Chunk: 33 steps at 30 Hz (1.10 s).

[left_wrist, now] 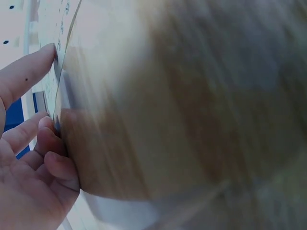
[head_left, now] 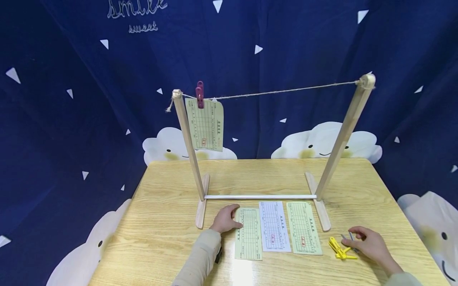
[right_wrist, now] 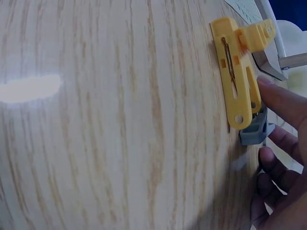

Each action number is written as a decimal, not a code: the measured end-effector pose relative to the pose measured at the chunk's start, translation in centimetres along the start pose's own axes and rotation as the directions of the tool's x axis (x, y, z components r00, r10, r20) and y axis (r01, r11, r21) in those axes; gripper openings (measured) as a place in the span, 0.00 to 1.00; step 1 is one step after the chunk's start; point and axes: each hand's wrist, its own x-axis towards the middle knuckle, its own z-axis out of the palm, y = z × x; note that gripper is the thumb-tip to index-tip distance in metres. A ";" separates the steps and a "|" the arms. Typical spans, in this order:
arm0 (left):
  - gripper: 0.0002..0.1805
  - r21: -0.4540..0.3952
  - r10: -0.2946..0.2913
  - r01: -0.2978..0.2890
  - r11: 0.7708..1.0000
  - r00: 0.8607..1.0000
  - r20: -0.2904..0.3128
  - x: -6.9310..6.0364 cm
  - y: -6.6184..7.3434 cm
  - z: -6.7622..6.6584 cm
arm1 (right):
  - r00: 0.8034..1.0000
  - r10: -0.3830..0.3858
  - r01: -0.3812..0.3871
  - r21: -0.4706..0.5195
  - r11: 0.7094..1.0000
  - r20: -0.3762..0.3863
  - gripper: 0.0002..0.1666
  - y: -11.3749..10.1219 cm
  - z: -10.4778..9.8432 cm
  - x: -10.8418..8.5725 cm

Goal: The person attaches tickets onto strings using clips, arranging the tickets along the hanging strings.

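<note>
My left hand (head_left: pixel 224 219) lies at the left edge of a pale green printed slip (head_left: pixel 249 240). The thumb touches that edge and the index finger reaches toward the upper corner. In the left wrist view, the other fingers (left_wrist: pixel 62 165) bend against the wooden tabletop. At the right, my right hand (head_left: pixel 370 244) has thumb and forefinger around a grey clothespin (right_wrist: pixel 255 129). Yellow clothespins (head_left: pixel 338 249) lie beside it. A white slip (head_left: pixel 274 226) and another green slip (head_left: pixel 304 228) lie between the hands.
Behind the slips stands a wooden frame (head_left: pixel 343 137) with a twine line (head_left: pixel 279 92) across its top. A dark pink clothespin (head_left: pixel 200 95) holds a green slip (head_left: pixel 205 125) there. A white rod (head_left: pixel 257 196) joins the frame's feet.
</note>
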 end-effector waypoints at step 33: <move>0.13 0.013 -0.067 0.067 0.998 0.997 -0.030 -0.6 0.2 0.1 | 0.972 0.187 -0.209 0.163 0.964 0.139 0.39 -0.6 -1.6 0.3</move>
